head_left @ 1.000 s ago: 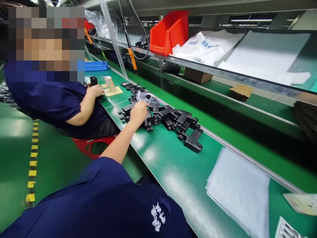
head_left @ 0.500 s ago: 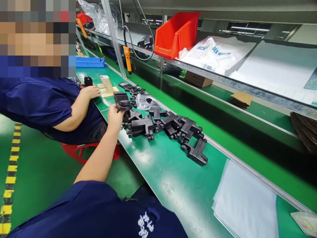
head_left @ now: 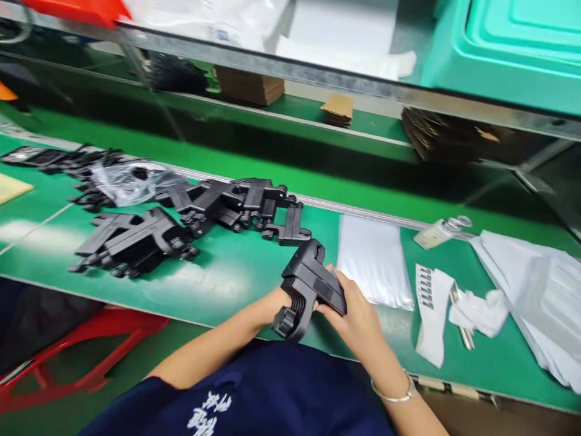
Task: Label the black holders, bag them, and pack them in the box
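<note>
A black plastic clamp bracket (head_left: 313, 281) with a ribbed curved arm and a knob at its lower end is held up in front of my body. My right hand (head_left: 358, 312) is closed on its right end, thumb below and fingers behind. My left hand (head_left: 278, 301) is at the bracket's left side, mostly hidden behind it, and appears to support it. On the bench to the left lie more black brackets (head_left: 140, 239) in a heap. A further row of similar brackets (head_left: 245, 203) runs along the bench's back edge.
Clear plastic bags (head_left: 374, 260) lie flat beside my right hand. Farther right are a small bottle (head_left: 438, 233), a white strip with metal pieces (head_left: 431, 327), a crumpled white cloth (head_left: 481, 312) and white sheets (head_left: 535, 303). A shelf (head_left: 318, 72) with a teal bin (head_left: 503, 79) overhangs the bench.
My view has swung right, away from the co-worker. My left hand has come back from the far left with a black bracket, and my right hand has come into view on it.
</note>
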A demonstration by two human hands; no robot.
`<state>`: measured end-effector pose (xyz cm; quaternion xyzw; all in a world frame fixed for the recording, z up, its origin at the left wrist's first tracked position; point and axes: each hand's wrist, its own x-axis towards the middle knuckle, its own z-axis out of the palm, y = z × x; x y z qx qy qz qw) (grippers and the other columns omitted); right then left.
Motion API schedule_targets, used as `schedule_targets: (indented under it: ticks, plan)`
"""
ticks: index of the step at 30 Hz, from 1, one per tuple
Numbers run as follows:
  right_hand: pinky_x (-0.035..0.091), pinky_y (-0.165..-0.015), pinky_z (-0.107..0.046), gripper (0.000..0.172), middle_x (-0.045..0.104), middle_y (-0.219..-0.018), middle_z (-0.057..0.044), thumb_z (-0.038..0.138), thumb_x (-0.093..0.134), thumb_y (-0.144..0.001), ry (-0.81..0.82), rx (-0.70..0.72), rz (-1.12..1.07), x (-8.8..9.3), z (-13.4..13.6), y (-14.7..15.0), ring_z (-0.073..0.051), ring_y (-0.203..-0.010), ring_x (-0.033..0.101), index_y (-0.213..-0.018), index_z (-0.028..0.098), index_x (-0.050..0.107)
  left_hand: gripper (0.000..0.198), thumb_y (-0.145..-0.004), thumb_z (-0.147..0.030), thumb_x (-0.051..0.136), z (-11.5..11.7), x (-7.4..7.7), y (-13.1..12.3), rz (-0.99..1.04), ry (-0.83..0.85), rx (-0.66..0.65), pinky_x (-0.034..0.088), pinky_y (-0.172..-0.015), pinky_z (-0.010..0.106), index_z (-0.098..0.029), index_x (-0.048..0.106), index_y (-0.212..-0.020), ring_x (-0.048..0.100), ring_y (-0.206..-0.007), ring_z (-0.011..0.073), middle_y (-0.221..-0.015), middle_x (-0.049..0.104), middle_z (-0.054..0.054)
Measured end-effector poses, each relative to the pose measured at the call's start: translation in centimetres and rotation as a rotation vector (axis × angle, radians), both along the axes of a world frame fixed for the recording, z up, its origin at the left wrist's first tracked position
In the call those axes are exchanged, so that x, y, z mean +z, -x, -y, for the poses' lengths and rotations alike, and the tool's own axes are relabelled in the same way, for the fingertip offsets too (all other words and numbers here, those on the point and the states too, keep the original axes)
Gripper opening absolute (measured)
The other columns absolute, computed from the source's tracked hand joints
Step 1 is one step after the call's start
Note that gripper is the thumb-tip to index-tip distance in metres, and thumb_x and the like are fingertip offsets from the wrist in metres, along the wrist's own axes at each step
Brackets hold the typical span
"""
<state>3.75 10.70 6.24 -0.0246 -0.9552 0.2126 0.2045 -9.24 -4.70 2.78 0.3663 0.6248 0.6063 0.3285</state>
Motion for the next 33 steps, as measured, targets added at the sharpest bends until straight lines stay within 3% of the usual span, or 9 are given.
schedule_targets:
  ticks: [4,8,11,14,18,20,23,27,33]
  plan:
    - [0.057,-0.066,-0.039,0.057,0.068,-0.101,-0.011,0.025,0.057,-0.090,-0.153,-0.084,-0.006,-1.0,-2.2,-3.0,-0.029,-0.087,0.066,-0.144,0.024,0.039,0.061,-0.074,-0.051,0.070,-0.1,0.7,1.5,0.399,0.031,-0.129,0.052,-0.081,0.036,-0.019,0.061,-0.126,0.066,-0.095,0.0266,-0.105,0.070,0.009]
    - [0.056,-0.071,-0.040,0.050,0.068,-0.107,-0.014,0.037,0.061,-0.090,-0.177,-0.022,0.010,-1.3,-3.1,-4.5,-0.029,-0.089,0.065,-0.136,0.021,0.051,0.061,-0.070,-0.057,0.074,-2.2,0.4,0.7,0.373,0.094,0.078,0.047,-0.084,0.033,-0.015,0.063,-0.112,0.061,-0.098,0.0259,-0.107,0.067,0.009]
    - [0.055,-0.079,-0.042,0.059,0.066,-0.115,-0.015,0.062,0.055,-0.087,0.165,-0.132,-0.033,-1.3,-3.9,-5.1,-0.030,-0.101,0.063,-0.129,0.020,0.055,0.063,-0.069,-0.064,0.071,-3.1,-0.3,-0.3,0.289,0.087,0.217,0.045,-0.082,0.031,-0.015,0.061,-0.107,0.059,-0.094,0.0246,-0.101,0.065,0.008]
    - [0.051,-0.055,-0.031,0.056,0.067,-0.075,-0.006,0.067,0.039,-0.091,0.747,-0.363,0.105,-1.7,-5.0,-5.3,-0.018,-0.062,0.061,-0.109,0.019,0.060,0.065,-0.068,-0.069,0.069,-2.6,-0.5,-0.4,0.132,0.059,0.245,0.045,-0.078,0.030,-0.017,0.059,-0.106,0.058,-0.089,0.0233,-0.095,0.063,0.006]
    - [0.028,-0.037,-0.021,0.053,0.047,-0.049,0.006,0.070,0.048,-0.085,1.361,-0.265,0.288,-2.9,-5.2,-4.7,-0.009,-0.037,0.035,-0.090,0.019,0.057,0.070,-0.059,-0.068,0.075,-1.4,0.1,-0.2,-0.139,0.133,0.187,0.046,-0.078,0.033,-0.019,0.059,-0.106,0.059,-0.087,0.0243,-0.095,0.064,0.005]
    - [0.031,-0.038,-0.021,0.045,0.048,-0.054,0.006,0.065,0.052,-0.086,1.348,-0.240,0.235,-3.2,-4.9,-4.6,-0.009,-0.040,0.037,-0.091,0.020,0.056,0.070,-0.055,-0.068,0.076,-1.4,0.3,-0.4,-0.166,0.162,0.203,0.046,-0.081,0.034,-0.020,0.060,-0.104,0.059,-0.089,0.0250,-0.096,0.064,0.005]
    - [0.051,-0.058,-0.030,0.030,0.060,-0.074,-0.002,0.051,0.054,-0.091,0.923,-0.190,0.053,-2.9,-4.7,-4.8,-0.016,-0.062,0.058,-0.098,0.022,0.058,0.065,-0.063,-0.069,0.071,-2.0,-0.1,-0.7,0.089,0.137,0.265,0.046,-0.081,0.033,-0.018,0.061,-0.103,0.059,-0.089,0.0237,-0.095,0.065,0.005]
    - [0.052,-0.088,-0.044,0.018,0.062,-0.104,-0.010,0.034,0.051,-0.094,0.504,-0.083,-0.053,-2.8,-5.0,-5.3,-0.023,-0.100,0.061,-0.107,0.024,0.059,0.063,-0.067,-0.065,0.072,-2.8,-1.0,-1.1,0.513,0.092,0.243,0.046,-0.078,0.031,-0.016,0.060,-0.105,0.061,-0.087,0.0221,-0.095,0.066,0.007]
    - [0.059,-0.078,-0.037,0.053,0.062,-0.116,-0.011,0.048,0.069,-0.082,0.912,-0.100,0.062,-5.3,-5.1,-5.4,-0.021,-0.094,0.067,-0.125,0.025,0.048,0.071,-0.067,-0.063,0.075,-1.7,-0.5,-1.1,0.087,0.017,0.138,0.048,-0.088,0.036,-0.019,0.054,-0.119,0.061,-0.102,0.0270,-0.112,0.064,0.010]
